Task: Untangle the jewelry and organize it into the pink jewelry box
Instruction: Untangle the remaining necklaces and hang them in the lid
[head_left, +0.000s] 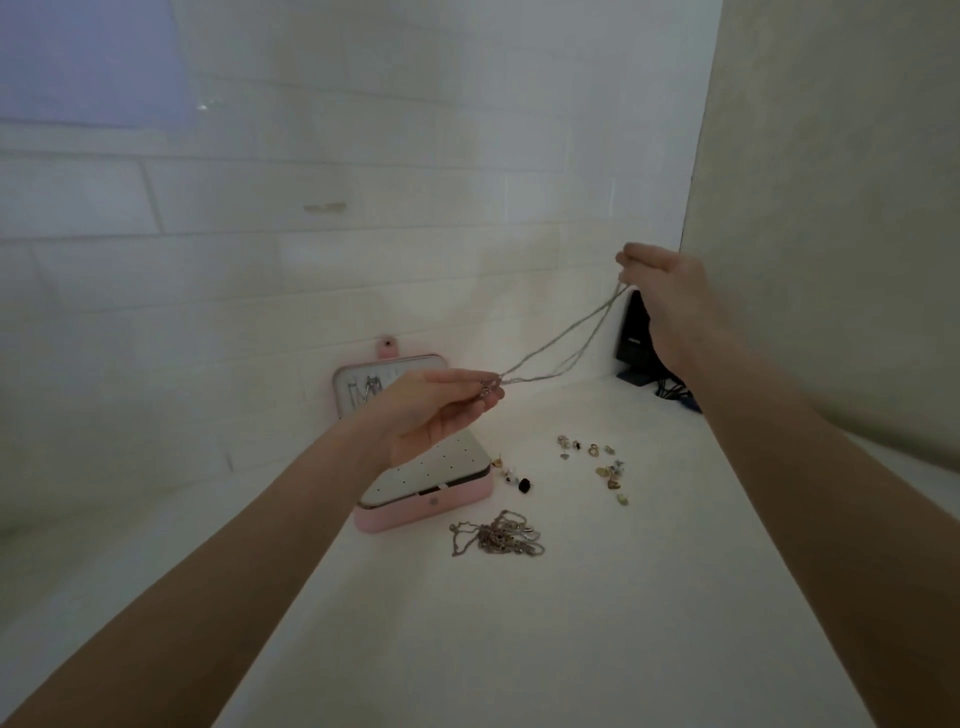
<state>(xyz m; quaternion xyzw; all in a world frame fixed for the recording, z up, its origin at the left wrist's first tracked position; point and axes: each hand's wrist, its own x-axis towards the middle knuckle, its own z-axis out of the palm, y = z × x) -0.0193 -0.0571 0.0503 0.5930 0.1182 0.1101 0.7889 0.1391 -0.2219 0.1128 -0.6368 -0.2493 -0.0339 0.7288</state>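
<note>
Chain (558, 340) held taut in the air at frame centre, above the pink jewelry box (426, 506), presumably to expose crossings between its strands. Pinched by left hand (441, 410) at the pendant end, by right hand (662, 296) at the upper end. Long axis rising from lower left to upper right. Tangled pile (501, 535) and loose earrings (602, 465) lying on the white surface (519, 649), unsorted
</note>
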